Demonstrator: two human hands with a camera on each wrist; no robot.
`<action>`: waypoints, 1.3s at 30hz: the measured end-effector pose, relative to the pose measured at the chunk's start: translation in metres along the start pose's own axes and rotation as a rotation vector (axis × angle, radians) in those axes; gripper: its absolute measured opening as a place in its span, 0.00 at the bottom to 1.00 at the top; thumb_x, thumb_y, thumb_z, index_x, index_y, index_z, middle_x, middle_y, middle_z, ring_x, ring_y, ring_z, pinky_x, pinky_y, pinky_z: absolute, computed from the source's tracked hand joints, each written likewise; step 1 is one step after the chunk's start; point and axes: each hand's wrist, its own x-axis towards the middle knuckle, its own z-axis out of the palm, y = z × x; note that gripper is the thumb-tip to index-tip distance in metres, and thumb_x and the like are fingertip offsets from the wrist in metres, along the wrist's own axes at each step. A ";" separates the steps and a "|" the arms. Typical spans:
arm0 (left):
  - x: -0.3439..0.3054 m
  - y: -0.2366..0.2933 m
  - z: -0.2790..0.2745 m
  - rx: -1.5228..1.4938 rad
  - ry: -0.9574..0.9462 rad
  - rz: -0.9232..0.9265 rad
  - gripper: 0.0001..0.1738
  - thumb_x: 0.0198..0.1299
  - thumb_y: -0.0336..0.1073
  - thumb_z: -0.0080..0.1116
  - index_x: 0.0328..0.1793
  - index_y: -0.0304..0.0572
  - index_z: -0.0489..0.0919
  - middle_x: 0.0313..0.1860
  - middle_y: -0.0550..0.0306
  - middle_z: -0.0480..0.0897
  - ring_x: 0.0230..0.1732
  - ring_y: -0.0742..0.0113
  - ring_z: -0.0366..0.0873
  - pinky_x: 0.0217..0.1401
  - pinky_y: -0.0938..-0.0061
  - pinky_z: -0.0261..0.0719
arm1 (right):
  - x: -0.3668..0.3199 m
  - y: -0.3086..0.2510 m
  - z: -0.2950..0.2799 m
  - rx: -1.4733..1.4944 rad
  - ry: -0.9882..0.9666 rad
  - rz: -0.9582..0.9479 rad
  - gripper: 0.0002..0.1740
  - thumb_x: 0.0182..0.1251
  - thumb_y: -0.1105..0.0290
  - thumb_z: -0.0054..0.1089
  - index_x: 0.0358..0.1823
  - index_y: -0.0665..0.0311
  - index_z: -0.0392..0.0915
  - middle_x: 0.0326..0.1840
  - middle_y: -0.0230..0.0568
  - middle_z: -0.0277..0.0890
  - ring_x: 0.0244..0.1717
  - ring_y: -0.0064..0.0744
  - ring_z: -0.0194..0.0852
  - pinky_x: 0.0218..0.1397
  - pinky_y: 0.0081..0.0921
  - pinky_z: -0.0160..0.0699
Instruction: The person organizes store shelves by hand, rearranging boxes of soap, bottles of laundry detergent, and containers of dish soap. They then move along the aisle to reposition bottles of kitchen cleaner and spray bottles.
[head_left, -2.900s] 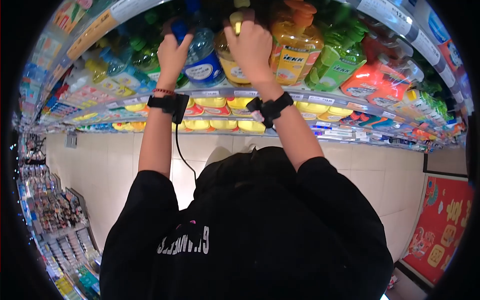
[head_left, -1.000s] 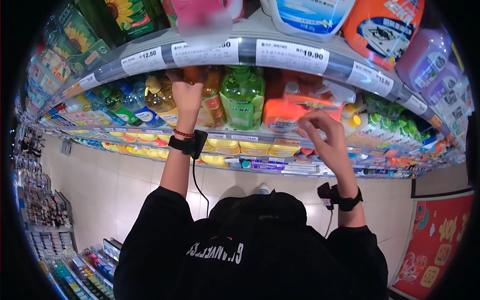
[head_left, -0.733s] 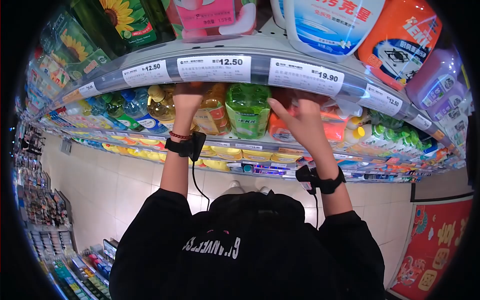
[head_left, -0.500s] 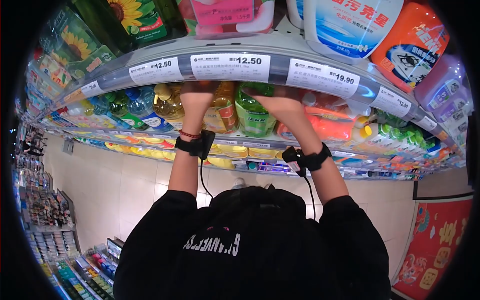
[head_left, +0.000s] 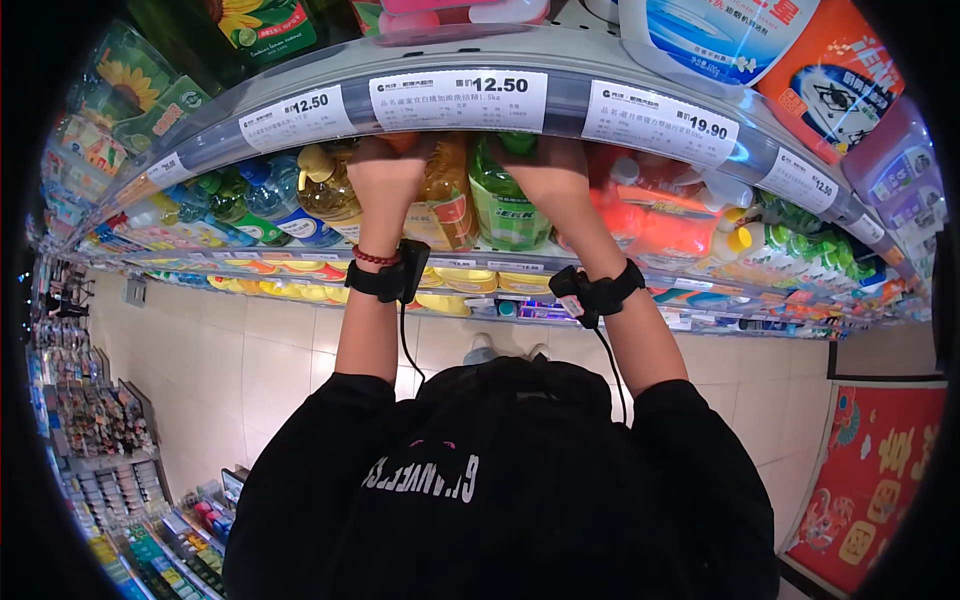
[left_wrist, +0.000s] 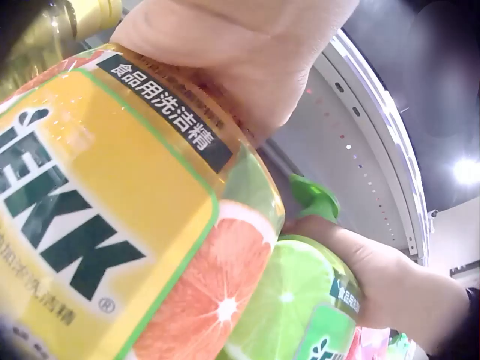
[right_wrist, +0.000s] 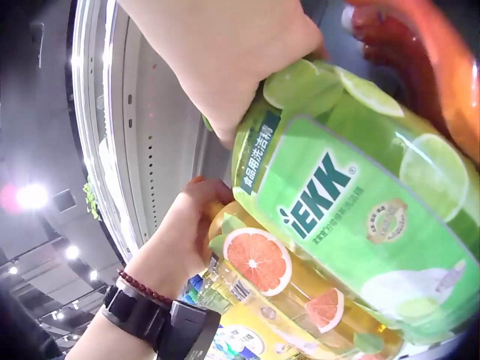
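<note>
My left hand (head_left: 387, 180) grips the top of a yellow-orange dish soap bottle (left_wrist: 97, 225) with a grapefruit picture on its label. In the head view the shelf edge partly covers this hand. Beside it, my right hand (head_left: 548, 182) is wrapped round the neck of a green dish soap bottle (right_wrist: 337, 210) with limes on it. The left wrist view shows the green pump head (left_wrist: 315, 196) rising above that hand. Both bottles stand upright side by side on the shelf. Fingertips of both hands are mostly hidden behind the bottle necks.
A shelf edge with price tags (head_left: 458, 97) runs just above my hands. To the left stand a pump bottle with a yellow top (head_left: 325, 190) and a blue-labelled bottle (head_left: 280, 205). Red-orange bottles (head_left: 665, 215) are on the right. Yellow-topped packs line the shelf below.
My right hand has come left from the red-orange bottles to the green bottle's neck. My left hand stays on the yellow-orange bottle. Earliest, both hands were at the blue-labelled and yellow-topped bottles.
</note>
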 end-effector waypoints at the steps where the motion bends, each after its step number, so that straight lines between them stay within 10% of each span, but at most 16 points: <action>1: 0.001 0.004 -0.002 0.002 -0.013 -0.006 0.21 0.45 0.51 0.69 0.35 0.40 0.84 0.28 0.46 0.84 0.32 0.50 0.84 0.36 0.65 0.80 | 0.000 0.001 0.001 0.003 -0.004 -0.003 0.30 0.51 0.52 0.68 0.51 0.63 0.77 0.49 0.53 0.78 0.49 0.53 0.75 0.54 0.37 0.73; 23: -0.012 0.036 -0.009 0.033 0.006 -0.170 0.21 0.46 0.46 0.70 0.39 0.36 0.84 0.34 0.48 0.86 0.37 0.56 0.84 0.44 0.67 0.77 | -0.011 0.001 -0.009 -0.028 -0.104 -0.039 0.39 0.49 0.55 0.71 0.61 0.66 0.68 0.63 0.54 0.68 0.63 0.51 0.64 0.66 0.37 0.62; 27: -0.015 0.011 -0.004 0.212 0.017 -0.052 0.22 0.46 0.50 0.68 0.35 0.37 0.82 0.30 0.42 0.84 0.33 0.42 0.82 0.37 0.58 0.78 | -0.022 0.007 -0.006 -0.160 -0.057 -0.098 0.42 0.55 0.47 0.62 0.62 0.74 0.64 0.63 0.62 0.63 0.65 0.59 0.58 0.71 0.44 0.54; 33: -0.013 0.009 -0.010 0.285 -0.115 -0.126 0.23 0.51 0.49 0.66 0.40 0.33 0.81 0.34 0.37 0.83 0.38 0.40 0.81 0.39 0.57 0.76 | -0.056 0.019 -0.020 0.080 -0.259 0.016 0.35 0.63 0.50 0.56 0.60 0.73 0.64 0.61 0.66 0.62 0.62 0.63 0.59 0.63 0.49 0.60; 39: -0.013 0.015 -0.011 0.175 -0.073 -0.005 0.23 0.53 0.45 0.66 0.43 0.30 0.80 0.38 0.38 0.84 0.40 0.43 0.82 0.43 0.58 0.74 | -0.122 -0.013 -0.076 0.719 -0.207 0.257 0.23 0.69 0.68 0.55 0.62 0.69 0.65 0.63 0.50 0.67 0.62 0.40 0.66 0.60 0.33 0.70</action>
